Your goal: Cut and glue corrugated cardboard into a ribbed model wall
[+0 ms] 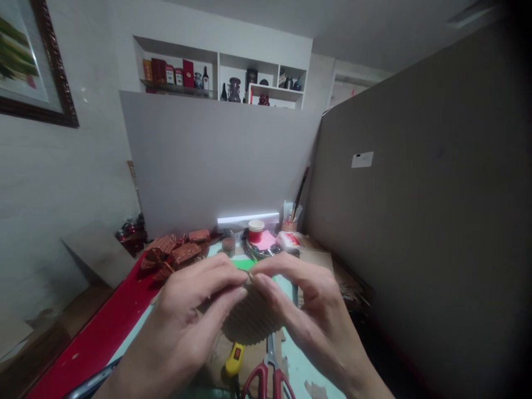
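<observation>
My left hand (187, 310) and my right hand (307, 310) meet above the table, fingertips pinched together on the top edge of a round piece of corrugated cardboard (251, 321). The piece hangs between both hands, its ribbed face towards me. Below it lie red-handled scissors (268, 374) and a yellow utility knife (235, 360) on a brown cardboard sheet over a pale green cutting mat (301, 366).
Brown model pieces (178, 252) sit at the back left on the red table surface (95, 338). A red cup with a white lid (256, 230), a brush holder (290, 221) and small jars stand at the back. Grey partition boards (220, 166) wall the back and right side.
</observation>
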Available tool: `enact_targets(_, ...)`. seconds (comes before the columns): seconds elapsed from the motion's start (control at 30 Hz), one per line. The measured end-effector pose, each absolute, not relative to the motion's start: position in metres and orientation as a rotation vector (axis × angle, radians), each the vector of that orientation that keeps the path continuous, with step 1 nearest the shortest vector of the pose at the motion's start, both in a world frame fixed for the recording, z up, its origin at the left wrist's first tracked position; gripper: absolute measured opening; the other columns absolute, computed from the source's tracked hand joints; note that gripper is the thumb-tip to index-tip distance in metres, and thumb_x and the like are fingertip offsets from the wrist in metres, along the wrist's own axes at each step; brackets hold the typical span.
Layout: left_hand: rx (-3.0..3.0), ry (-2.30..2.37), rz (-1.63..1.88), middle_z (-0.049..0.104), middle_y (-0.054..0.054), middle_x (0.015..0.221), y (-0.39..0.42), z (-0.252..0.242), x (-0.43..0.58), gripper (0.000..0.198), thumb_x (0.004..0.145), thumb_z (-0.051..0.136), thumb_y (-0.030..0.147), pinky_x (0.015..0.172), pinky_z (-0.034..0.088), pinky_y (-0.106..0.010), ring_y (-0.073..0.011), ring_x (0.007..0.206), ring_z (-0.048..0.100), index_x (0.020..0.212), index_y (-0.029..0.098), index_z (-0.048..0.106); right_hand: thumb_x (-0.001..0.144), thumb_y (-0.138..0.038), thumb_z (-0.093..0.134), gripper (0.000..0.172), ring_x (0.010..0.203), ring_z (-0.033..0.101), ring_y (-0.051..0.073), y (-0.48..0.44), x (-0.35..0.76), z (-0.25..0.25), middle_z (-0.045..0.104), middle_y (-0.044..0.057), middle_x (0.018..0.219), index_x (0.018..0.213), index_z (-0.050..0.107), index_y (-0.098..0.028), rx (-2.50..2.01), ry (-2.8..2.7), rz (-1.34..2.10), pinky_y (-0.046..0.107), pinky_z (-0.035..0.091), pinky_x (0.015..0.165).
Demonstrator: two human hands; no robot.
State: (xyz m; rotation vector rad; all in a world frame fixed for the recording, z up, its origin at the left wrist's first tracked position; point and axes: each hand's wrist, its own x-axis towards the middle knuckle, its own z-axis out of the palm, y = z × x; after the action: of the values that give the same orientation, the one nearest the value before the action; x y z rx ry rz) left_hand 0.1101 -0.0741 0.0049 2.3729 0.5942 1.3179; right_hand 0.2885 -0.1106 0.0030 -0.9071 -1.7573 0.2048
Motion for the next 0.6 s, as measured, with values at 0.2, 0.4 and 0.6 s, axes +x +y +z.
enact_targets(0.2,2.299,0.666,1.328,0.060,0.003,0.081,-0.075,0.001,0.115,0.019,0.094,0.053,0.012,0.067,0.047,-0.019,-0.0096,0.075,0.061,0.085,0.022,0.066,0.094,-0.009,0.053,0.016,0.081,0.060,0.017,-0.109,0.284,-0.004,0.068,0.009,0.088,0.092,0.069,-0.010,-0.819,-1.810,-0.050,0.030,0.047,0.071)
enact_targets(0.4,2.349,0.683,1.317,0.061,0.002,0.080,-0.077,0.000,0.118,0.016,0.092,0.053,0.012,0.067,0.048,-0.021,-0.0114,0.075,0.062,0.084,0.020,0.064,0.092,-0.003,0.049,0.019,0.074,0.057,0.018,-0.108,0.280,-0.008,0.064,0.009,0.079,0.083,0.064,-0.010,-0.822,-1.801,-0.175,0.032,0.045,0.065)
enact_targets(0.6,2.263,0.647,1.357,0.063,0.003,0.083,-0.076,-0.003,0.119,0.018,0.093,0.054,0.012,0.071,0.047,-0.020,-0.0109,0.078,0.063,0.087,0.024,0.066,0.086,0.001,0.054,0.015,0.067,0.054,0.018,-0.108,0.268,-0.014,0.064,0.012,0.072,0.079,0.062,-0.010,-0.844,-1.685,-0.522,0.034,0.041,0.061)
